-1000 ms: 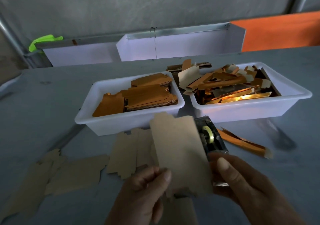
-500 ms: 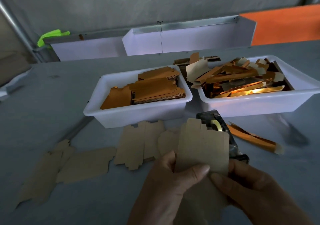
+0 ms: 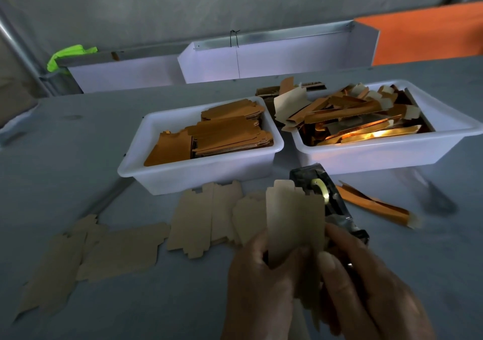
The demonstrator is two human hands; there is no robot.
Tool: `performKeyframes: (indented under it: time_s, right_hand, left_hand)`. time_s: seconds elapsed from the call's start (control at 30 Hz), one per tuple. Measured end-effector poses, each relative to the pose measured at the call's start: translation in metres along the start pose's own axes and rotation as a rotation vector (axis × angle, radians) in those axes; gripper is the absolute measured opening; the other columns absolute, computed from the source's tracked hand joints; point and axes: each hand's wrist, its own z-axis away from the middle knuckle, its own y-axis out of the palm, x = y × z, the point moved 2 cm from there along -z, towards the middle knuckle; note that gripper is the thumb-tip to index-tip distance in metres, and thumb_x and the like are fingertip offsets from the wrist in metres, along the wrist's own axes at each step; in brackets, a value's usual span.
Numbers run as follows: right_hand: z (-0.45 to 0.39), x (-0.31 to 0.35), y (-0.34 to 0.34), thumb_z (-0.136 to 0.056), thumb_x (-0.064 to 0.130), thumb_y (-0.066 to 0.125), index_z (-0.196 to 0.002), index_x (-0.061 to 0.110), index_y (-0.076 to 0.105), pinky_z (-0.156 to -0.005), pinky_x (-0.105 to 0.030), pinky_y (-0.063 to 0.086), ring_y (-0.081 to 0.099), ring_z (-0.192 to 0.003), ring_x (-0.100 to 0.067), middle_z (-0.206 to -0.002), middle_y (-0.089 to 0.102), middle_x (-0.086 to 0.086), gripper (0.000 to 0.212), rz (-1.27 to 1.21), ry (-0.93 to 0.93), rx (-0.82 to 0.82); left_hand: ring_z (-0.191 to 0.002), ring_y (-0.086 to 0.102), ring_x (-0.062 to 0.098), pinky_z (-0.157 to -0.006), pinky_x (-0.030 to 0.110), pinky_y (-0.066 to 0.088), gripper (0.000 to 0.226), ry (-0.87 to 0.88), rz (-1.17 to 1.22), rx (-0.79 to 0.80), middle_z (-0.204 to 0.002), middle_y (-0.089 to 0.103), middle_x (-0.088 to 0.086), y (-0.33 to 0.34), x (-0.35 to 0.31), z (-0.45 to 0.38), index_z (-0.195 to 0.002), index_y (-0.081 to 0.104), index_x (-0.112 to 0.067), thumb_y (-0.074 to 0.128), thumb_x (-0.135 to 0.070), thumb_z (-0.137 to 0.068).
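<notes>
flat tan card blank [image 3: 294,219], notched top edge, upright, slightly curved.

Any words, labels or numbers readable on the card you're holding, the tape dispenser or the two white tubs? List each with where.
None can be read. The cardboard blank held by the left hand and right hand shows a plain face; the tape dispenser, left tub and right tub show no legible mark in this dim view.
</notes>
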Motion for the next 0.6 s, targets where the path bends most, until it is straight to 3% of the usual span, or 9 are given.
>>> performKeyframes:
  time_s: [0.07, 0.1, 0.17, 0.27, 0.33, 0.43, 0.5, 0.6]
  right_hand:
    - [0.001, 0.004, 0.001, -0.079, 0.046, 0.051, -0.122, 0.027, 0.061, -0.058, 0.006, 0.039, 0.058, -0.071, 0.016, -0.08, 0.066, 0.018, 0.049, 0.059, -0.082, 0.027]
    - [0.001, 0.004, 0.002, -0.08, 0.035, 0.056, -0.123, 0.017, 0.061, -0.061, 0.009, 0.037, 0.054, -0.076, 0.022, -0.083, 0.062, 0.019, 0.046, 0.112, -0.109, 0.048]
    - [0.002, 0.0, 0.004, -0.076, 0.016, 0.062, -0.121, 0.008, 0.062, -0.062, 0.009, 0.037, 0.055, -0.075, 0.016, -0.083, 0.062, 0.016, 0.046, 0.189, -0.095, 0.014]
    - [-0.001, -0.004, -0.001, -0.08, 0.01, 0.061, -0.118, 0.013, 0.064, -0.056, -0.001, 0.046, 0.062, -0.063, 0.003, -0.076, 0.07, 0.007, 0.039, 0.176, -0.112, 0.041]
    - [-0.004, -0.003, -0.006, -0.085, 0.021, 0.064, -0.111, 0.03, 0.066, -0.055, -0.002, 0.045, 0.063, -0.062, 0.005, -0.071, 0.071, 0.016, 0.027, 0.022, 0.026, 0.123]
    - [-0.006, -0.013, -0.016, -0.05, 0.047, 0.065, -0.097, 0.046, 0.056, -0.058, -0.014, 0.049, 0.064, -0.067, 0.002, -0.072, 0.068, 0.013, 0.047, -0.137, 0.26, 0.047]
    - [-0.009, -0.021, -0.019, -0.042, 0.047, 0.07, -0.086, 0.033, 0.068, -0.066, -0.024, 0.051, 0.069, -0.073, -0.008, -0.078, 0.072, 0.004, 0.046, -0.357, 0.463, 0.133]
    - [-0.011, -0.021, -0.014, -0.051, 0.023, 0.072, -0.078, 0.017, 0.076, -0.075, -0.043, 0.053, 0.07, -0.075, -0.028, -0.079, 0.072, -0.015, 0.028, -0.61, 0.633, 0.316]
  left_hand:
    - [-0.061, 0.067, 0.013, -0.058, 0.027, 0.053, 0.01, 0.013, -0.015, 0.055, -0.067, 0.072, 0.0, 0.002, -0.003, 0.005, -0.072, 0.074, -0.034, 0.074, -0.039, -0.064]
    - [-0.063, 0.066, 0.014, -0.06, 0.029, 0.052, 0.025, 0.038, -0.036, 0.089, -0.069, 0.071, 0.003, 0.002, -0.004, 0.007, -0.076, 0.073, -0.029, 0.068, -0.048, -0.061]
    - [-0.065, 0.064, 0.007, -0.06, 0.021, 0.048, 0.04, 0.081, -0.089, 0.142, -0.073, 0.069, 0.003, 0.0, -0.005, 0.009, -0.081, 0.071, -0.018, 0.06, -0.057, -0.077]
    - [-0.06, 0.059, 0.004, -0.055, 0.018, 0.043, 0.031, 0.116, -0.154, 0.15, -0.065, 0.063, -0.001, -0.006, -0.007, 0.009, -0.077, 0.068, -0.017, 0.059, -0.045, -0.086]
    - [-0.061, 0.058, 0.006, -0.059, 0.024, 0.043, 0.034, 0.125, -0.173, 0.171, -0.063, 0.062, -0.002, -0.01, -0.006, 0.007, -0.081, 0.07, -0.014, 0.057, -0.044, -0.089]
    - [-0.076, 0.064, 0.017, -0.069, 0.027, 0.043, 0.046, 0.113, -0.131, 0.327, -0.08, 0.068, 0.011, -0.013, -0.006, 0.005, -0.093, 0.072, -0.011, 0.055, -0.049, -0.075]
    - [-0.09, 0.067, 0.024, -0.078, 0.034, 0.046, 0.046, 0.057, -0.1, 0.442, -0.093, 0.07, 0.015, -0.013, -0.005, 0.006, -0.098, 0.072, -0.016, 0.058, -0.053, -0.074]
    - [-0.102, 0.067, 0.025, -0.095, 0.041, 0.047, 0.032, -0.037, -0.065, 0.499, -0.101, 0.072, 0.011, -0.009, -0.007, 0.009, -0.098, 0.075, -0.027, 0.063, -0.045, -0.074]
